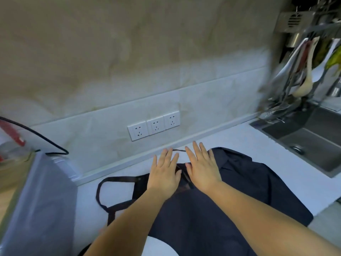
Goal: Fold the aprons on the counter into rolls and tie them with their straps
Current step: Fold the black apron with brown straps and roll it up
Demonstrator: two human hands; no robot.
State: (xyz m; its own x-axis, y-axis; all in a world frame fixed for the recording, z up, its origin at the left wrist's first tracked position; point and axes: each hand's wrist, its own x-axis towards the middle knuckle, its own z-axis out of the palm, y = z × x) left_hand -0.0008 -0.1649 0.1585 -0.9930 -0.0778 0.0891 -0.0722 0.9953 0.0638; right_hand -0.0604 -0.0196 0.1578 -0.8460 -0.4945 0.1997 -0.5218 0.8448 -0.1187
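Apron (188, 222) lies crosswise, neck loop (120, 179) leftward; left hand (163, 175), right hand (202, 172) press flat.

No text, brand or number is legible in this kitchen view. The three white wall sockets (154, 125), just beyond the left hand (163, 171) and right hand (202, 169), show only pin slots (much of the frame is blurred).

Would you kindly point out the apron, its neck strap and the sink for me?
apron (239, 182): head view, its wrinkled right half.
neck strap (120, 179): head view, top of the loop.
sink (317, 148): head view, bare basin floor.
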